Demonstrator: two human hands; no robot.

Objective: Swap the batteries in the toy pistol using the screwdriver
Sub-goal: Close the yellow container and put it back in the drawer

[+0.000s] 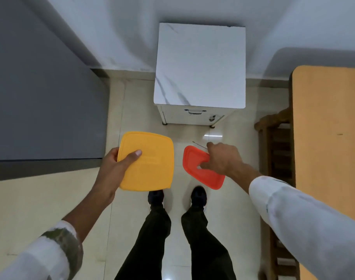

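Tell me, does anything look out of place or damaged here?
Nothing is spilled or broken. Oddly for this task, no toy pistol or batteries show: the left hand holds a yellow lid, the right hand a tilted red lid and a thin rod.

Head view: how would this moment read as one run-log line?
stage: standing, toy pistol unseen | left hand: grips yellow container | right hand: grips red container and thin rod | ahead: white cabinet

A glossy cream tiled floor (41, 209) carries a small white cabinet (200, 65) with a marble-patterned top, two dark shoes (198, 196) near its front, and a wooden chair (273, 122) beside an orange tabletop (330, 138)
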